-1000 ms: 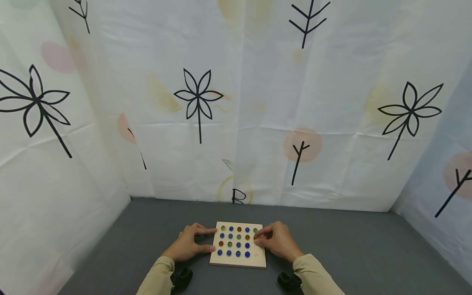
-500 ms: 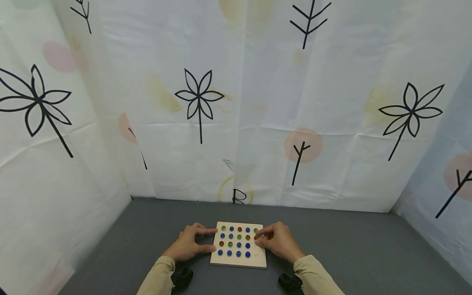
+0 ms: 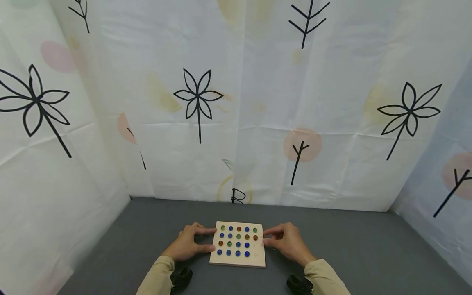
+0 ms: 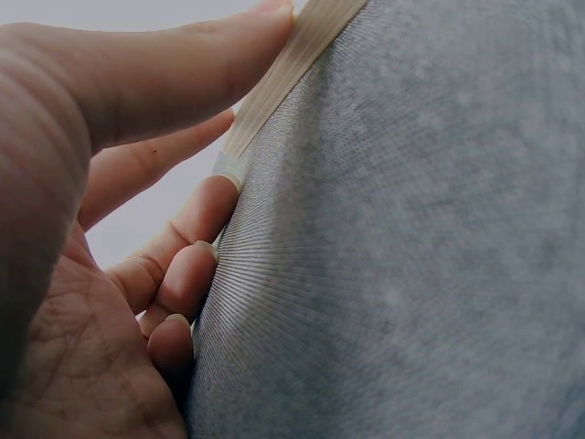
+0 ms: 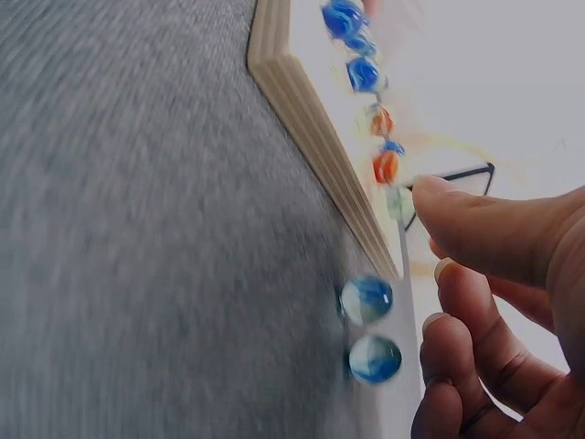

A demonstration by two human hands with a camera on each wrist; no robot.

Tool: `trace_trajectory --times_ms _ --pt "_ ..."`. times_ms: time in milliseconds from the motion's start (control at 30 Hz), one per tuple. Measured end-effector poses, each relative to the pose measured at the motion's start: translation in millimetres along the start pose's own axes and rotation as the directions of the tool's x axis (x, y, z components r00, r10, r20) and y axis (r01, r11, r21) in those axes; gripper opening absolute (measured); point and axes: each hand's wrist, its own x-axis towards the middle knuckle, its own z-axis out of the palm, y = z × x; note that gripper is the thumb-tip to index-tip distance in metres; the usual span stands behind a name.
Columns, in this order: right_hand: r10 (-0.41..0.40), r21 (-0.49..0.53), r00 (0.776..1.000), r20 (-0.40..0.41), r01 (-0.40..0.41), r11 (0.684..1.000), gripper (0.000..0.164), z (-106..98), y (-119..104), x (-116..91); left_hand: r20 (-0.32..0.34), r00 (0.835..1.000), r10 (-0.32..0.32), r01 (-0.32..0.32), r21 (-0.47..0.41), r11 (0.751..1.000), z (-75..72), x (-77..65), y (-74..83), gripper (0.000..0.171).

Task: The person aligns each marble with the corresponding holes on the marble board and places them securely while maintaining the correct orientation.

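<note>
A pale wooden board (image 3: 241, 262) lies on the grey table, with rows of blue, green and orange-brown glass marbles sitting in its holes. An orange-brown marble (image 3: 255, 237) sits at the right end of the second row from the back. Below it, two holes at the right side hold no marble. My left hand (image 3: 184, 246) touches the board's left edge with thumb and index finger extended and spread apart. Just off the right edge is my right hand (image 3: 289, 244), thumb and fingers apart, holding nothing. In the right wrist view, two clear-and-blue marbles (image 5: 366, 300) lie on the table near that hand.
Grey cloth (image 3: 350, 246) covers the table around the board. A white patterned curtain (image 3: 258, 164) hangs along the back and both sides. Dark perforated objects (image 3: 181, 278) sit by both wrists, next to the beige sleeves (image 3: 156, 276).
My right hand has let go of the orange-brown marble in the second row and moved right, off the board. The left hand stays at the left edge.
</note>
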Motion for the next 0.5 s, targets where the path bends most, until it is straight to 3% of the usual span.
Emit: trace_trajectory --times_ms 500 --pt "0.039 0.014 0.999 0.011 -0.039 0.999 0.021 -25 22 -16 0.005 1.0 0.004 -0.004 0.0 1.0 0.1 0.3 -0.7 0.054"
